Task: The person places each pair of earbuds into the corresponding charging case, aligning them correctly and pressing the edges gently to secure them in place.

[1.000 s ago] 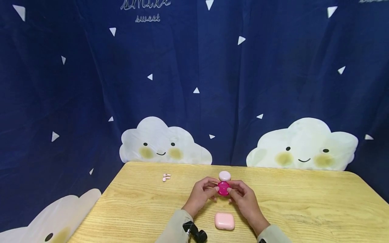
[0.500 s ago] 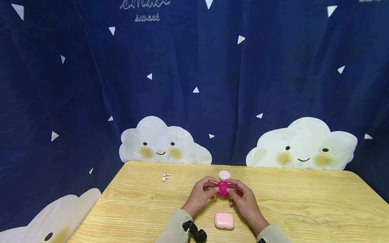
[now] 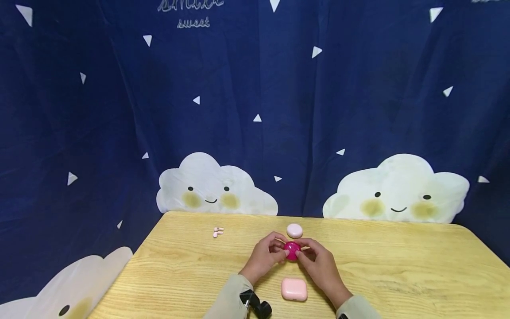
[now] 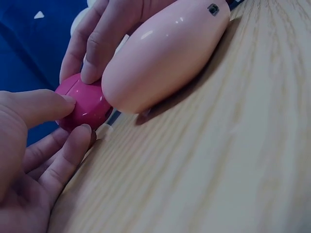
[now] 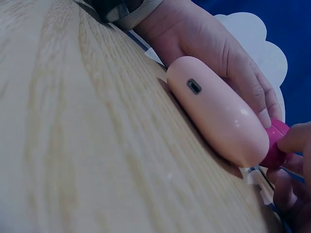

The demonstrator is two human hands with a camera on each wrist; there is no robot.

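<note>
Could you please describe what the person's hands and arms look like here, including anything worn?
Both the left hand and right hand are bare, without gloves. Light beige sleeves show on both arms. A black device with a rounded end sits at the left cuff; at the right, only a small black part shows.

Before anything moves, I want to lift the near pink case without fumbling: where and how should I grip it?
Probably pinch the pink case at its rounded left and right ends, from above: it lies on the table, its port faces the near side, and the left forearm and right forearm flank it.
</note>
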